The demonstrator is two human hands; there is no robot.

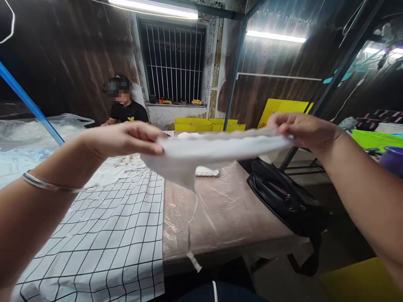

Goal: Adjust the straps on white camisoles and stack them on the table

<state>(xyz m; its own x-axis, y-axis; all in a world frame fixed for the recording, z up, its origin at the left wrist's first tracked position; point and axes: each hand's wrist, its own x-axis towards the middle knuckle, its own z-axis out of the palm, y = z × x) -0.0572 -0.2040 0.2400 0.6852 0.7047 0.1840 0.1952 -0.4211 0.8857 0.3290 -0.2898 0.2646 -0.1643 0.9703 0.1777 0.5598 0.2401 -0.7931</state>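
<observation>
Stretched out between my two hands is a white piece of cloth [217,149], blurred by motion and held in the air over the table. My left hand [129,138] pinches its left end between thumb and fingers. At the other end, my right hand [302,128] is closed on the cloth's edge. A flap of the fabric hangs down on the left side, with a thin strip [192,226] dangling below it. Beneath, a folded white cloth [207,171] lies on the plastic-covered table [220,209].
A white checked cloth [126,235] covers the table's left part, with pale garments [103,176] on it. A black bag [283,197] rests at the right edge. Across the table sits a person [127,107]. Yellow bins [193,124] stand behind; a metal post [234,75] rises there.
</observation>
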